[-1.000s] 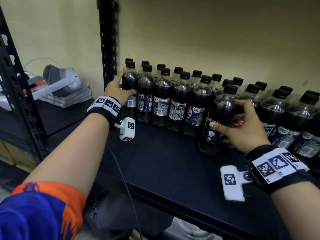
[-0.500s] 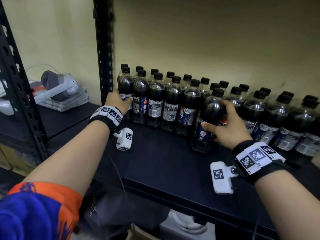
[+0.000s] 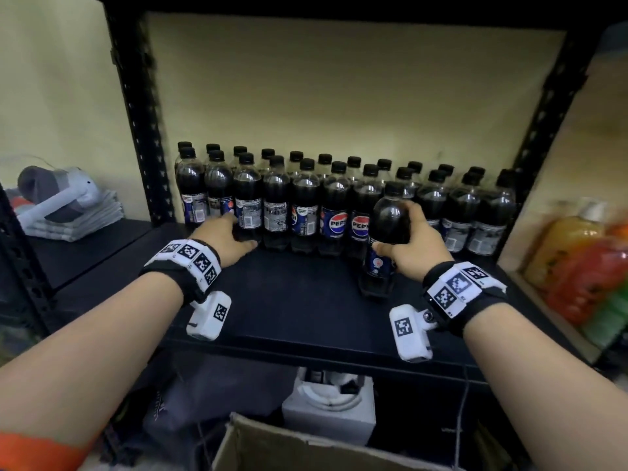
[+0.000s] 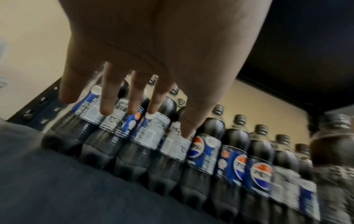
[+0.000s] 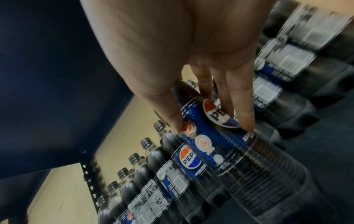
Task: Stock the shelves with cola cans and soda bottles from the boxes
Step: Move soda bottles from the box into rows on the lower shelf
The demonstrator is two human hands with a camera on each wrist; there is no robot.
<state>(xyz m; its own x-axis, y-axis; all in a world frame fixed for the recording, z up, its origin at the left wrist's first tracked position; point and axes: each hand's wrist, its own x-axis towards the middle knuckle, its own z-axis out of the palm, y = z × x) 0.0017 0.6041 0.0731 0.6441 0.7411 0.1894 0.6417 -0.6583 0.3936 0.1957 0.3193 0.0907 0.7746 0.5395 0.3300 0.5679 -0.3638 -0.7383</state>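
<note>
While my right hand [image 3: 416,248] keeps its fingers curled round the dark, clear-plastic cola bottle with the blue label [image 3: 385,243], my view has swung from the left end to square-on with the black metal shelf [image 3: 306,307]. My left hand [image 3: 226,237] has slid off the end bottle at the upright and now lies low against the front row, fingers straight and spread, tips touching the labels [image 4: 132,121]. The held bottle sits a little farther out from the two rows of black-capped bottles [image 3: 306,198], its base down on the shelf or just above it; I cannot tell which. I read this as squaring up the row before the last bottle is slotted in, so this shelf looks nearly stocked.

The bottles are smooth, waisted, ribbed toward the base, with glossy shoulders that catch the light and thin wrap labels, some blue with a round logo, some showing white print. The shelf board is matt and slightly grainy; the black punched-steel upright [image 3: 139,124] is hard-edged. A brown cardboard box [image 3: 272,447] stands open below.
</note>
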